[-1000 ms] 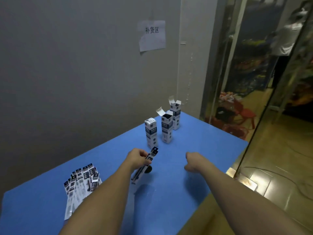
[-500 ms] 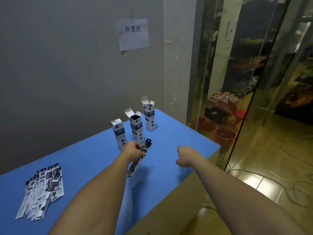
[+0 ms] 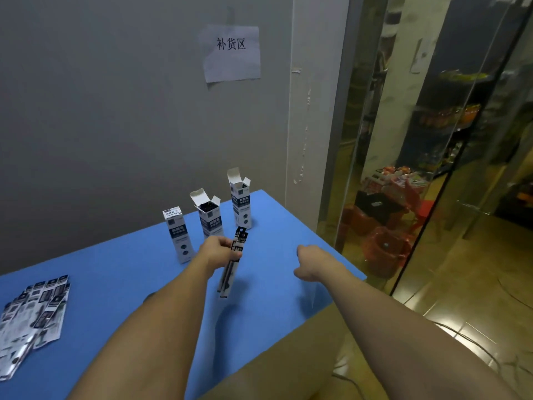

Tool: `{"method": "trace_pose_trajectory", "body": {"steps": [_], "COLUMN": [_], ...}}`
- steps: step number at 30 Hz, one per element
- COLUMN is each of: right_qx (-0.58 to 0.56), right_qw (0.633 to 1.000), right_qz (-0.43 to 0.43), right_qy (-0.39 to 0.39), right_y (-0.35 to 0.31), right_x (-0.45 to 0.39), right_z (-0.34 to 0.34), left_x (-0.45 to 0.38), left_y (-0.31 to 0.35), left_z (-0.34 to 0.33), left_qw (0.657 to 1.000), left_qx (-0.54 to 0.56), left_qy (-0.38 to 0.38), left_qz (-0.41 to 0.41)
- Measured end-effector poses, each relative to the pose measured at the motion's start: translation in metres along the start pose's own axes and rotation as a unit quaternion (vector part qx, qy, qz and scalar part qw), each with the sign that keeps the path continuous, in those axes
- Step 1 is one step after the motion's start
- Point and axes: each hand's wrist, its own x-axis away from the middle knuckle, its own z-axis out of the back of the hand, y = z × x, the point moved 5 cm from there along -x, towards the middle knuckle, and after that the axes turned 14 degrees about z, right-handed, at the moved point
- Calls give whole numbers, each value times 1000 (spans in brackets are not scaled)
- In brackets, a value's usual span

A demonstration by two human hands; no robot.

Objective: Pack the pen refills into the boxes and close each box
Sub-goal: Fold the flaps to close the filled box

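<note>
Three tall white-and-dark boxes stand in a row on the blue table (image 3: 121, 272). The left box (image 3: 178, 235) has its top flap closed. The middle box (image 3: 209, 215) and the right box (image 3: 241, 199) have their flaps up. My left hand (image 3: 218, 251) grips a pen refill pack (image 3: 232, 262), nearly upright, just in front of the middle box. My right hand (image 3: 310, 262) hovers over the table to the right, fingers curled, holding nothing. A fan of several more refill packs (image 3: 31, 319) lies at the table's left.
A grey wall with a paper sign (image 3: 232, 53) runs behind the table. The table's right edge drops off to a tiled floor by a glass partition (image 3: 403, 168), with red stools (image 3: 386, 252) behind it.
My left hand has carried the refill pack forward toward the boxes and tipped it more upright. The view has swung right, so the boxes sit further left.
</note>
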Motion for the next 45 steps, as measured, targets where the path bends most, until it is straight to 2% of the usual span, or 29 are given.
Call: {"method": "trace_pose_trajectory", "body": {"steps": [8,13,19,26,31,38,41,43,45], "right_qx": [17,-15,-79,-163,-289,-410,-394,-388,-404], "right_qw": [999,996,984,957,911,852,857,851,833], "right_qz": [43,73,134,220,277,312,327,353,377], "right_qy": [-17,-50,-85,-94,-99,-92,-57,-24,22], "right_y": [34,34,-1,-59,-91,-117,-117,-115,-110], "right_x": [-70,-114,-167,-219,-237,-256,-257,-253,-247], "right_z": [21,22,22,21,21,13,16,23,29], "left_x": [-63,-83,-84,-73,-54,-31,-20,-14,-5], "left_y": [38,44,12,-28,-36,-23,-10,3,17], "left_z": [-27,-31,-16,33,57,64,70,77,86], "left_qw": [998,997,985,981,967,942,934,925,901], "left_qx": [40,56,55,150,221,307,333,363,414], "left_qy": [-38,-58,-150,-47,46,113,121,116,114], "left_qz": [0,9,70,116,122,72,42,-1,-57]}}
